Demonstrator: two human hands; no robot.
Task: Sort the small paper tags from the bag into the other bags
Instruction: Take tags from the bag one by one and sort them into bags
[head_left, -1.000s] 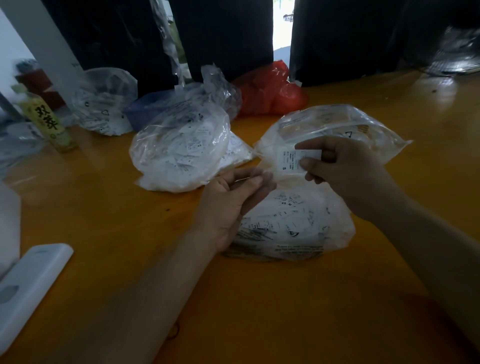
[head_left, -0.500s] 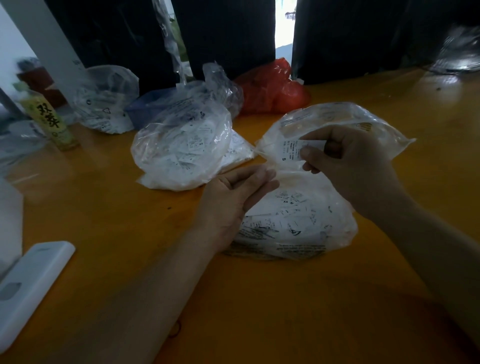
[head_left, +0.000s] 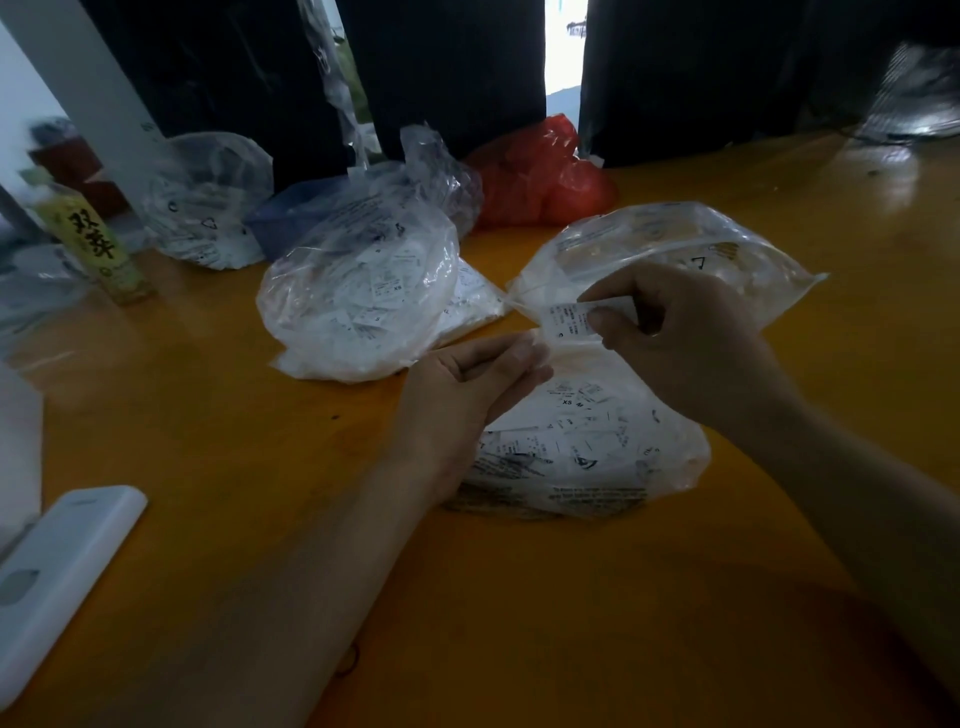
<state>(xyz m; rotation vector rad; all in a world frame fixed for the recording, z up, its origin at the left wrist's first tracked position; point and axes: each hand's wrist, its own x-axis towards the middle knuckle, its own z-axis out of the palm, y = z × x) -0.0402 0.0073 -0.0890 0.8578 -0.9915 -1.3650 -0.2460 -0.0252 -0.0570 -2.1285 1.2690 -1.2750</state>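
The right hand (head_left: 691, 332) pinches a small white paper tag (head_left: 569, 321). The left hand (head_left: 467, 384) pinches the clear plastic bag (head_left: 587, 447) showing "XS", below both hands.

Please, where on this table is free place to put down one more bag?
Bare table lies between the white case, the bottle and the left hand; also at right beyond the right hand. The back around the red bag is crowded.
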